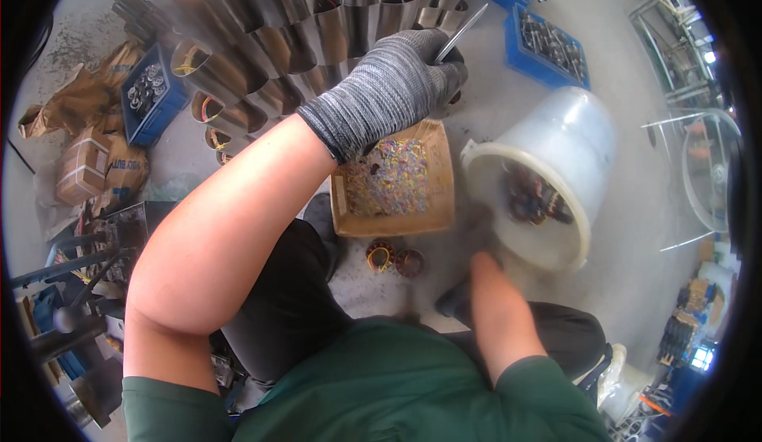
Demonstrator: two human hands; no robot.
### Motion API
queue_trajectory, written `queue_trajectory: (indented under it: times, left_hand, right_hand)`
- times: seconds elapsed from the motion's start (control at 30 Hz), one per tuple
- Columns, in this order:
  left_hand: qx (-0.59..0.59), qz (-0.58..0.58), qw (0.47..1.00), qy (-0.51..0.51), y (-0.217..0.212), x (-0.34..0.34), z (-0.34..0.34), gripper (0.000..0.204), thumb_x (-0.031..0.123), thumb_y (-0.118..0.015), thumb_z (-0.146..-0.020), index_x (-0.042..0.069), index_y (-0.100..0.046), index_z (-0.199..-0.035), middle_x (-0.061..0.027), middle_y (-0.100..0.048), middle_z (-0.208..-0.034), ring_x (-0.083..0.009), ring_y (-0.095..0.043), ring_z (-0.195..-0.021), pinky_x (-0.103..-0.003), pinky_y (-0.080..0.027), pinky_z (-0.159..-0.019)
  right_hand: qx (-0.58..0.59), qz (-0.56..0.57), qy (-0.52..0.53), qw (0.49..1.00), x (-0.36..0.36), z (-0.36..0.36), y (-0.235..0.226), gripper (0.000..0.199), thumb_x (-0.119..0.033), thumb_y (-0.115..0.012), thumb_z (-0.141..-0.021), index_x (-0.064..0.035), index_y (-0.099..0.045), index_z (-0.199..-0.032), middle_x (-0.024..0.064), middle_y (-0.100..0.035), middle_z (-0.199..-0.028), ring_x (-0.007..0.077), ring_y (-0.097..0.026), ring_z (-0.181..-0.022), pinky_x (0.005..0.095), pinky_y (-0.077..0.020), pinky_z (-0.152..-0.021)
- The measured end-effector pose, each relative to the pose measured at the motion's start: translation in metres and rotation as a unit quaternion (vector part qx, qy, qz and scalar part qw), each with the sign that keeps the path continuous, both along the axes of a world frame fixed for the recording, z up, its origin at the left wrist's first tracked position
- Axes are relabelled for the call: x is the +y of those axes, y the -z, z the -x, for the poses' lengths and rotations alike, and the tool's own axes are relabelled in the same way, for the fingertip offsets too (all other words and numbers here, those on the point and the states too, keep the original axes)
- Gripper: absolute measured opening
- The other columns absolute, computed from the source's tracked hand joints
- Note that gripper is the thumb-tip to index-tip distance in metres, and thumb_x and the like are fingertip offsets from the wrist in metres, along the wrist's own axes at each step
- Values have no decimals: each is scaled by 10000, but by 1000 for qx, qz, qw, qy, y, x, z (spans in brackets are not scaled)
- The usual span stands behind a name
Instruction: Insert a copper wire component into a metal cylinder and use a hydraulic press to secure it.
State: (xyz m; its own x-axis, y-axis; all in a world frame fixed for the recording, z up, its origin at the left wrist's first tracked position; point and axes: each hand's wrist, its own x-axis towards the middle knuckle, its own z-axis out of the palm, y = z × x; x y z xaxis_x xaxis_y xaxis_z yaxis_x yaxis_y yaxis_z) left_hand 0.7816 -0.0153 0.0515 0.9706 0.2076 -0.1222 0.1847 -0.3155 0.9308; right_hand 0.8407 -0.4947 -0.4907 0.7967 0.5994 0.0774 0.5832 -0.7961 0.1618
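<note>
Metal tool (pixel 463 32) slants lengthwise toward upper right, gripped by left hand (pixel 417 62); right hand (pixel 479 237) blurred, state unclear.

Right hand (pixel 479 234) blurred; metal tubes (pixel 226 1) cut off above.

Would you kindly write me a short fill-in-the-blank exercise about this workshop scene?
1. A grey knitted ____ covers the left hand, which holds a slim shiny rod.
2. From the person's viewpoint, the whitish bucket is to the ____ of the cardboard box.
3. The number of round wire-wound parts on the floor just in front of that box is ____.
4. The colour of the crate beyond the bucket is ____.

Missing words: glove; right; two; blue.
</note>
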Motion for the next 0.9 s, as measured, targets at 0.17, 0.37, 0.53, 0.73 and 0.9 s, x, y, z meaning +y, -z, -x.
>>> queue_trajectory:
  times: [0.17, 0.37, 0.53, 0.73, 0.9]
  left_hand:
    - [14, -54, 998, -37, 10, 17, 17, 325, 226, -695, -973, 62, -684, -1253, -49, -731, -990, -111, -656, -887, -292, -555, -853]
    - [1, -97, 995, -11, 3, 2, 5, 342, 272, -695, -972, 77, -683, -1253, -66, -738, -1023, -130, -677, -919, -305, -560, -878]
    - [-22, -112, 993, -7, 5, 2, 9, 347, 361, -613, -949, 55, -716, -1077, -174, -723, -981, -306, -707, -974, -415, -535, -940]
    - [-63, -118, 991, -13, -5, 13, 22, 367, 348, -611, -929, 34, -722, -1085, -192, -726, -1002, -321, -704, -979, -425, -532, -942]
    - [-1, -168, 986, -16, -13, 11, 15, 351, 335, -659, -961, 80, -686, -1201, -87, -726, -919, -169, -713, -856, -329, -587, -824]
  right_hand:
    - [403, 70, 198, 891, 182, 123, -195, 745, -354, -624, -900, -180, -337, -1564, 231, -596, -1369, 410, -592, -1237, 500, -478, -1005]
    - [563, -155, 16, 812, 153, 125, -194, 609, -383, -681, -903, -130, -503, -1428, 223, -634, -1308, 369, -619, -1203, 440, -499, -977]
    - [-113, -229, 122, 959, 94, 23, -181, 531, -240, -725, -780, -41, -605, -1258, 200, -601, -1268, 373, -592, -1131, 474, -496, -939]
    - [35, -140, 393, 908, 109, -84, -274, 925, -540, -816, -693, -91, -498, -1436, 261, -466, -1452, 470, -494, -1297, 557, -407, -1075]
    - [32, -40, 355, 933, 119, -100, -261, 892, -588, -785, -716, -129, -520, -1434, 244, -481, -1458, 455, -494, -1311, 537, -409, -1081]
